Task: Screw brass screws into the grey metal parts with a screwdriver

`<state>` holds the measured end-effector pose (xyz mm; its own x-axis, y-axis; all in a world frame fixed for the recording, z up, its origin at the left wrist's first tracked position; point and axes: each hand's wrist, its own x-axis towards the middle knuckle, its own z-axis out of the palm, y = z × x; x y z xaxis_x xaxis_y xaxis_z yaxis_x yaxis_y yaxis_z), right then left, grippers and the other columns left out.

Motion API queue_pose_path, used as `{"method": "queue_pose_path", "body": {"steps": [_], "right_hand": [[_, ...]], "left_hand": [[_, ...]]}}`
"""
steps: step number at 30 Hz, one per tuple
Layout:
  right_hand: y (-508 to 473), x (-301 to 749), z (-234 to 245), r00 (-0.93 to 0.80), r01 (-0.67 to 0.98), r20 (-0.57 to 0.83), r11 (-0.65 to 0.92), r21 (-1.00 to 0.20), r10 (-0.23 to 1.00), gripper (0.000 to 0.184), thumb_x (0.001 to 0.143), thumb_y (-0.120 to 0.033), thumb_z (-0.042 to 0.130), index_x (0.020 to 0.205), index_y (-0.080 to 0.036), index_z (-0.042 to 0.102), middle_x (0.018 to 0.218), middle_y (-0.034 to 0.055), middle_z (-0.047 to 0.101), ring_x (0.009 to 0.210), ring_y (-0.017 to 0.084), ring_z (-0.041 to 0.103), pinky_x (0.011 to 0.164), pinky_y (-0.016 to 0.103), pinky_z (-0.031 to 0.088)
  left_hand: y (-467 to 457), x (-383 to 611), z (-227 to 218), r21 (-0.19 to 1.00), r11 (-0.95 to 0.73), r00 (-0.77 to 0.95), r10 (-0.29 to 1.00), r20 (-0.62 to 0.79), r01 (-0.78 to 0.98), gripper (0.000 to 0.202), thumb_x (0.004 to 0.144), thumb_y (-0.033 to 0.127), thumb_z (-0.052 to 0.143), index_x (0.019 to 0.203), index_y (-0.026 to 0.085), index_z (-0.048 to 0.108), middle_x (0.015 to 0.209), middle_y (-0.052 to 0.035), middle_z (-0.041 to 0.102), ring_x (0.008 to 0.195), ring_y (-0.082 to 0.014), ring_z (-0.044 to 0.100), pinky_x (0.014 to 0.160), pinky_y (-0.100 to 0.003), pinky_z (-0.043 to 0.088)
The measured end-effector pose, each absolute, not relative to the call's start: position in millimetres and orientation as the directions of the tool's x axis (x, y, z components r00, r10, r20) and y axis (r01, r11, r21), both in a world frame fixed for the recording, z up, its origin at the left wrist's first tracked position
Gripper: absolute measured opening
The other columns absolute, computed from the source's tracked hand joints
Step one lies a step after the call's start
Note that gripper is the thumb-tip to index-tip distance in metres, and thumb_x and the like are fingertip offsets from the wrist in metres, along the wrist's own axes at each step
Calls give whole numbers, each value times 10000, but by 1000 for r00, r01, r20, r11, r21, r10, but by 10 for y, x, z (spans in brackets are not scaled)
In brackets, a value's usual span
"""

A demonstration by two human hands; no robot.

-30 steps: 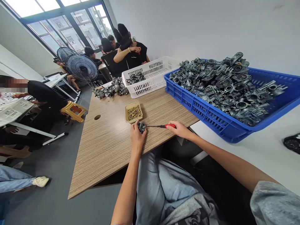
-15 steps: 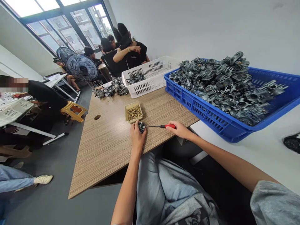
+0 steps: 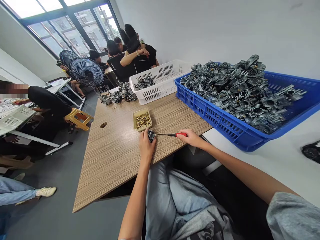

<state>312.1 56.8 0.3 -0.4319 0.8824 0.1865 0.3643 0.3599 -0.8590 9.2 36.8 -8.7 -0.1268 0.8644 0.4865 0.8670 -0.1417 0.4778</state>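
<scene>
My left hand [image 3: 147, 144] is closed around a small grey metal casting [image 3: 151, 135], which looks like a carburetor body, at the table's near edge. A screwdriver [image 3: 181, 134] with a red handle and long dark shaft lies in the grip of my right hand [image 3: 192, 138]. Its shaft points left, and the tip meets the casting's right side; the exact contact is too small to make out. Just beyond my left hand stands a small beige tub [image 3: 142, 120] holding many brass-coloured screw-like parts.
A blue crate [image 3: 220, 125] heaped with metal castings stands at the right. Behind the tub are a white basket [image 3: 160, 95] with some castings and a loose pile of castings [image 3: 120, 94]. Several people sit beyond the wooden table [image 3: 110, 156], near a fan [image 3: 87, 71].
Almost nothing differs. Both hands keep their places, with the screwdriver tip still at the casting; the view has shifted very slightly.
</scene>
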Motion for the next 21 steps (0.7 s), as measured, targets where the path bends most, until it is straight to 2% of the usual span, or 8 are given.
{"method": "queue_pose_path", "body": {"steps": [9, 21], "right_hand": [[567, 3107, 23, -448, 340, 128, 301, -891, 885, 597, 1059, -741, 523, 725, -247, 508, 683, -27, 451, 693, 175, 413, 652, 333, 300], [558, 3108, -7, -427, 361, 169, 339, -869, 888, 520, 1055, -673, 560, 765, -245, 511, 731, -33, 469, 715, 172, 443, 701, 336, 328]], "left_hand": [[362, 110, -68, 469, -124, -134, 867, 479, 874, 633, 942, 207, 731, 1555, 274, 585, 1437, -143, 637, 1385, -364, 611, 1217, -532, 539], [344, 111, -55, 486, -102, -161, 868, 470, 868, 623, 943, 237, 734, 1550, 251, 591, 1431, -156, 641, 1373, -367, 615, 1191, -533, 553]]}}
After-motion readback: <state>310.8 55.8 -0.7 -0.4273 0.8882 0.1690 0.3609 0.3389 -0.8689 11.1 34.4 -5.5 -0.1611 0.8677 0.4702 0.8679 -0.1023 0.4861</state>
